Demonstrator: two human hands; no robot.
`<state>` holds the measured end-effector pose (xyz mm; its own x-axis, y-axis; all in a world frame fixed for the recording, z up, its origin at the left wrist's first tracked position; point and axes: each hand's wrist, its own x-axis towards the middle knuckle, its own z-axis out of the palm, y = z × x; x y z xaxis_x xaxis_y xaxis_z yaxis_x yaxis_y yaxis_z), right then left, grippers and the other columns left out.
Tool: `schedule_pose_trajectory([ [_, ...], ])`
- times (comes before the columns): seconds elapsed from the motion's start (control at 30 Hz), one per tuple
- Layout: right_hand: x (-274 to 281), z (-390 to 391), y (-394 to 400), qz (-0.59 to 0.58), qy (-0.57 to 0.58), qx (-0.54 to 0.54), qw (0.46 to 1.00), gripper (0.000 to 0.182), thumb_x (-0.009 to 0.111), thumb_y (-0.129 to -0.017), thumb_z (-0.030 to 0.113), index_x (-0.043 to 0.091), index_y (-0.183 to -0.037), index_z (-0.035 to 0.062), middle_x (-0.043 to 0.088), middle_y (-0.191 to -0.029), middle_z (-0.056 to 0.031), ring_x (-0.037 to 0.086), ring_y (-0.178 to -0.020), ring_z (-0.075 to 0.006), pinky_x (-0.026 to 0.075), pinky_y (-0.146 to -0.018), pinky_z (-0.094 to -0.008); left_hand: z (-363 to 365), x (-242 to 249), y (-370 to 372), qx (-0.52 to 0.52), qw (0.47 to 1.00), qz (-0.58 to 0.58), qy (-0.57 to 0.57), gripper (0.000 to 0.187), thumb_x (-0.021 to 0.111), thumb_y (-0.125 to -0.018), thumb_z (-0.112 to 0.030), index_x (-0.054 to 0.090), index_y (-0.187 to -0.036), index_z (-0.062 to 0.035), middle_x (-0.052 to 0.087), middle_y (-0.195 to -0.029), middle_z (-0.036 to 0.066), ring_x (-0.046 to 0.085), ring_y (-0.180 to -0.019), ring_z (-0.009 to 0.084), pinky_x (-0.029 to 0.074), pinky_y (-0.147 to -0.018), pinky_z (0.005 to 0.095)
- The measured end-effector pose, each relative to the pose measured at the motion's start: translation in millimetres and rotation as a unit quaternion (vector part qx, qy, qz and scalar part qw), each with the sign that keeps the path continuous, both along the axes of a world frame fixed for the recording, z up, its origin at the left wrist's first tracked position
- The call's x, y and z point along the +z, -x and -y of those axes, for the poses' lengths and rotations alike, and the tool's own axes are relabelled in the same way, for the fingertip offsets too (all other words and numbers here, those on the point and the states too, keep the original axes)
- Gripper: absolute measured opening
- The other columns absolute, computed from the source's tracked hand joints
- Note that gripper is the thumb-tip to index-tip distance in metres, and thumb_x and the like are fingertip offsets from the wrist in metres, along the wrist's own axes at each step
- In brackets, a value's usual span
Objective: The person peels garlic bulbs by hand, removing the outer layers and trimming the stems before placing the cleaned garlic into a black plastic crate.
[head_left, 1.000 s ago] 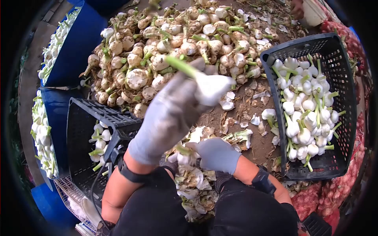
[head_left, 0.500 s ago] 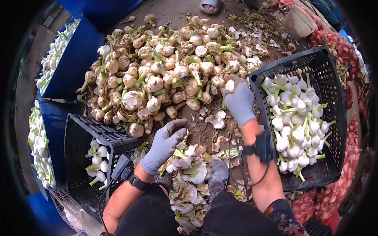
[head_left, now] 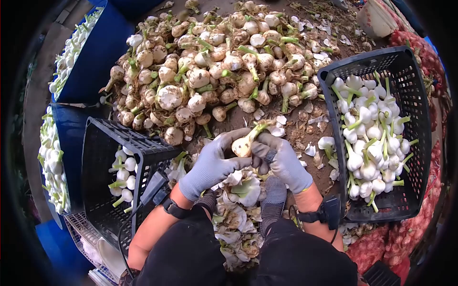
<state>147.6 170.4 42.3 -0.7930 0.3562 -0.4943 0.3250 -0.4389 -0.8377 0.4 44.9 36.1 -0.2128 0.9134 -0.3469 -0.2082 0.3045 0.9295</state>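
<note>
A garlic bulb (head_left: 242,147) with a stained skin and a stalk pointing up to the right is held between my two gloved hands, above the peelings. My left hand (head_left: 213,164) wraps it from the left, fingers behind and thumb below. My right hand (head_left: 285,164) is closed at its right side, fingertips against the bulb and the base of the stalk. A small dark piece (head_left: 270,155) shows at the right fingers; I cannot tell what it is. Just beyond lies a heap of unpeeled garlic (head_left: 200,76).
A black crate (head_left: 415,143) of clean white garlic stands at the right, a tilted black crate (head_left: 143,151) with several bulbs at the left. Blue containers (head_left: 90,78) of garlic line the far left. Peelings (head_left: 234,229) cover the ground between my feet. Red net sacks (head_left: 405,238) lie at the right.
My right hand has come back from the heap's near right edge to the middle. My left hand, open before, has closed on the garlic bulb. The view has shifted slightly.
</note>
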Motion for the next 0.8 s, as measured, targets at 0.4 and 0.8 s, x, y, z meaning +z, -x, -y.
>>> schedule_pose_trajectory([
  [0.4, -6, 15, 1, 0.038, 0.05, -0.078, 0.995, 0.026, 0.051, -0.099, 0.021, 0.061, -0.107, -0.0023, 0.062, -0.068, -0.0053, 0.052, -0.05, -0.0078, 0.042, -0.045, -0.0208, 9, -12, 1, 0.043, 0.986, 0.16, 0.016, 0.066, 0.071, -0.086, -0.006, 0.04, -0.145, -0.0036, 0.063, -0.116, 0.006, 0.06, -0.102, 0.012, 0.048, -0.092, 0.0286],
  [0.8, -28, 35, 6, -0.063, -0.131, -0.198, 0.969, 0.026, 0.053, -0.079, -0.008, 0.066, -0.102, -0.0023, 0.067, -0.079, -0.0047, 0.065, -0.078, -0.0147, 0.052, -0.07, -0.0315, 8, -2, 4, 0.043, 0.975, 0.216, 0.039, 0.077, 0.058, -0.094, -0.049, 0.028, -0.147, -0.0034, 0.065, -0.105, 0.007, 0.062, -0.068, 0.0106, 0.047, -0.051, 0.0222],
])
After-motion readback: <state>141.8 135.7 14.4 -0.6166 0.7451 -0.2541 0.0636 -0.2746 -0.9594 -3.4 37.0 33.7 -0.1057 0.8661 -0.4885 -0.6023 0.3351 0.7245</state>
